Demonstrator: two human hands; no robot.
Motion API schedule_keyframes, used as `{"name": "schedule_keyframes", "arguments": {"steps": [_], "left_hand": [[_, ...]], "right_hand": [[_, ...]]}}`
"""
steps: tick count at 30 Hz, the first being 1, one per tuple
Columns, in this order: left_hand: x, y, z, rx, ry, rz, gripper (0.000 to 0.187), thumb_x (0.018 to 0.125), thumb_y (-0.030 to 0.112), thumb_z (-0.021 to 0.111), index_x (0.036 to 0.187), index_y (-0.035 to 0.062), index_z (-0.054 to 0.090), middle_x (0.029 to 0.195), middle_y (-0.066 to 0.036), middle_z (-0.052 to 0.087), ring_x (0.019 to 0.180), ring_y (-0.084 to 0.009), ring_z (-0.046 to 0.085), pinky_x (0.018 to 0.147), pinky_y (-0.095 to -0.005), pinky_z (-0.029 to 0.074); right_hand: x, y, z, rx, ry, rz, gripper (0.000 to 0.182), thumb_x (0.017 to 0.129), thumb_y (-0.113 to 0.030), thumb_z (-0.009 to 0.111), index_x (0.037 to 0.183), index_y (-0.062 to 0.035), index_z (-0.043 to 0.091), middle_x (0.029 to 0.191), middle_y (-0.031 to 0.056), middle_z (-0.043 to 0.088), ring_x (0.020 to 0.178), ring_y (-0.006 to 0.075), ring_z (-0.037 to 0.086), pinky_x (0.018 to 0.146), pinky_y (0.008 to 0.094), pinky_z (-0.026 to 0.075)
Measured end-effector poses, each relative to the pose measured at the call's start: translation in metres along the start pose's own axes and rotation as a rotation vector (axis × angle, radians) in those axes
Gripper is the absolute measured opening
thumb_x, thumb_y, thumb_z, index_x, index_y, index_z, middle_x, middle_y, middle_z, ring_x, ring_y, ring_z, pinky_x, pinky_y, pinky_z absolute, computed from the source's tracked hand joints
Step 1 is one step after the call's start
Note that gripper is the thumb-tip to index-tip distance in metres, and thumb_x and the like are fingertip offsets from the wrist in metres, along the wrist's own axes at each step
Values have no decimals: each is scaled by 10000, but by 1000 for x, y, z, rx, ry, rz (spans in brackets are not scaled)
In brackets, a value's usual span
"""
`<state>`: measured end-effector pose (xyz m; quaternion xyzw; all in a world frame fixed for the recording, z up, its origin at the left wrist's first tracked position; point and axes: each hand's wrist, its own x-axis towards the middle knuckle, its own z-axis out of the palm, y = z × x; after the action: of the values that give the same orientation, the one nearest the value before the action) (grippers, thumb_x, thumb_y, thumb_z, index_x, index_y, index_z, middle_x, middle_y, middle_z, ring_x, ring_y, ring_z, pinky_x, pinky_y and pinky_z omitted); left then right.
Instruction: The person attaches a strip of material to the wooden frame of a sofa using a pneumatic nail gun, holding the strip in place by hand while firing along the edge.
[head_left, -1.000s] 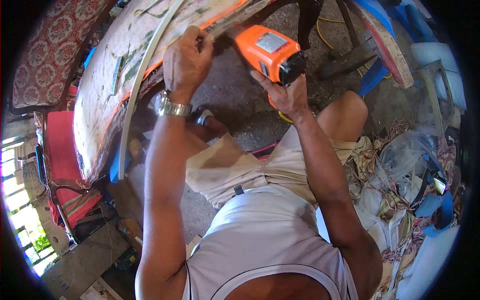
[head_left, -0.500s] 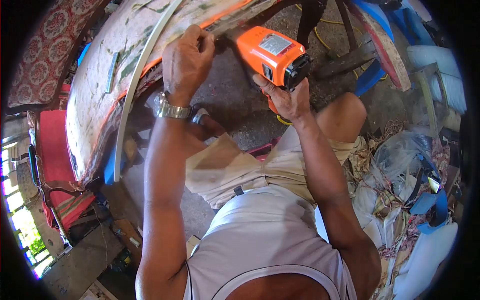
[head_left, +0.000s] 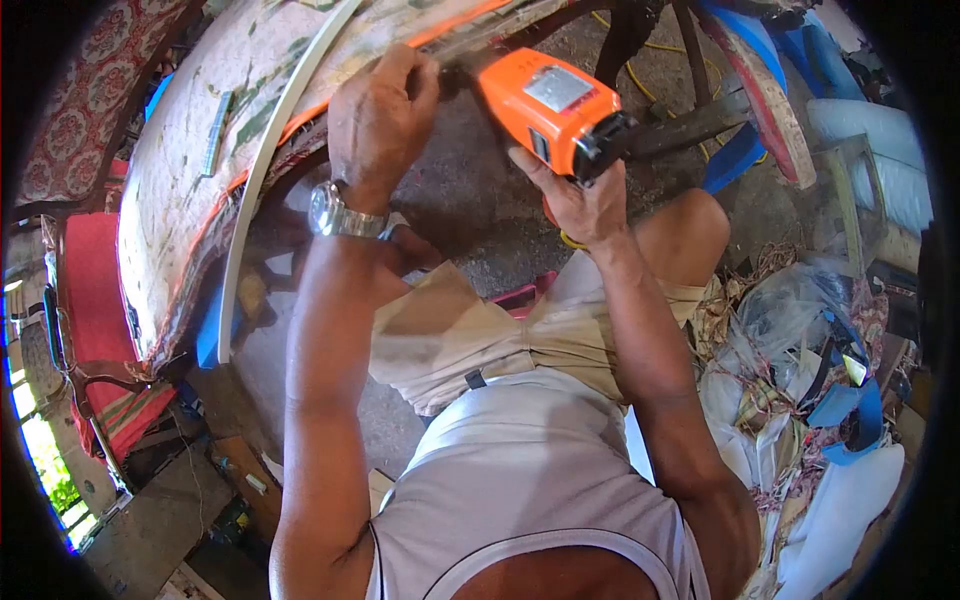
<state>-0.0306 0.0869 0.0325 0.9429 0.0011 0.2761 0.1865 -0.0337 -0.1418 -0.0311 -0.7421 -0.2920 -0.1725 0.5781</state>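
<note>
My right hand [head_left: 585, 205] is wrapped round the handle of an orange power tool [head_left: 545, 105], which looks like a staple gun, with a pale label and a black rear end. Its nose points up and left, close to the edge of a worn padded furniture piece [head_left: 185, 170]. At that edge, beside an orange strip [head_left: 455, 25], my left hand [head_left: 380, 125] has its fingers closed in a pinch; what lies between them is hidden. A long pale curved strip [head_left: 262, 160] runs across the padding, left of my left hand.
A patterned red cushion [head_left: 85, 110] and a red seat [head_left: 95, 285] stand at left. Wooden legs [head_left: 690, 60] and a yellow cord [head_left: 640, 80] show at upper right. Plastic, scraps and blue foam [head_left: 860, 420] are heaped at right. Shorts-clad legs are below the hands.
The view has shifted slightly, and the padded piece sits a little further left. The orange tool has moved slightly right. Both hands keep the same grip.
</note>
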Motion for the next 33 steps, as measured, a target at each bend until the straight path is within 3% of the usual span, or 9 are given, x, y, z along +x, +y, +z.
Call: {"name": "schedule_keyframes", "arguments": {"steps": [4, 8, 11, 14, 17, 20, 24, 30, 33], "left_hand": [[-13, -5, -10, -82, 92, -56, 200, 965, 243, 745, 1022, 53, 773, 776, -102, 754, 673, -175, 700, 627, -339, 527], [-12, 1, -18, -164, 47, -196, 208, 958, 225, 758, 1014, 26, 780, 748, -70, 734, 654, -106, 632, 626, -301, 502], [-13, -2, -18, -161, 14, -193, 224, 951, 258, 760, 992, 38, 776, 755, -75, 736, 650, -123, 641, 627, -311, 504], [-12, 0, -14, -25, 22, -216, 206, 930, 307, 724, 914, 102, 737, 784, -157, 735, 728, -367, 715, 675, -455, 543], [-11, 1, -14, -21, 21, -236, 213, 932, 324, 713, 901, 114, 729, 794, -161, 737, 753, -389, 715, 680, -479, 539], [-14, -4, -13, -50, 35, -206, 242, 933, 294, 753, 939, 53, 768, 732, -79, 726, 631, -149, 648, 606, -333, 502], [-13, -5, -12, -88, 42, -206, 236, 931, 281, 757, 939, 46, 773, 715, -78, 723, 615, -142, 641, 591, -324, 498], [-14, -8, -13, -105, 34, -190, 224, 936, 272, 758, 952, 49, 772, 751, -86, 743, 641, -155, 669, 615, -333, 515], [-16, -9, -11, -87, 42, -160, 219, 940, 275, 757, 961, 57, 769, 789, -109, 756, 659, -199, 694, 633, -343, 527]], "right_hand": [[-12, -4, -4, 85, 28, 114, 370, 862, -280, 885, 1123, -54, 753, 1098, 113, 780, 973, 293, 762, 858, 397, 592], [-19, -8, -8, 70, -9, 229, 383, 867, -310, 884, 1114, -50, 750, 1084, 107, 782, 956, 300, 763, 846, 401, 592], [-13, -15, -5, 131, -18, 265, 388, 872, -318, 881, 1109, -41, 751, 1076, 115, 783, 959, 289, 767, 843, 395, 592], [-9, -21, 1, 175, -26, 286, 392, 877, -315, 879, 1115, -31, 750, 1066, 122, 785, 956, 271, 772, 836, 383, 593], [-9, -23, 6, 167, -23, 282, 390, 882, -308, 876, 1120, -25, 751, 1052, 122, 790, 941, 261, 778, 820, 371, 595], [-6, -24, 8, 149, -19, 237, 381, 884, -302, 874, 1113, -22, 754, 1034, 120, 795, 924, 258, 784, 807, 364, 599], [2, -29, 10, 101, -15, 130, 372, 880, -297, 877, 1101, -22, 759, 1024, 121, 798, 925, 254, 788, 808, 361, 601], [0, -28, 14, 83, -37, 211, 332, 876, -284, 875, 1075, -41, 764, 1013, 107, 798, 905, 261, 787, 785, 365, 606], [1, -27, 21, -141, -40, -38, 301, 880, -277, 867, 1061, -60, 766, 976, 92, 794, 848, 281, 778, 742, 370, 605]]}}
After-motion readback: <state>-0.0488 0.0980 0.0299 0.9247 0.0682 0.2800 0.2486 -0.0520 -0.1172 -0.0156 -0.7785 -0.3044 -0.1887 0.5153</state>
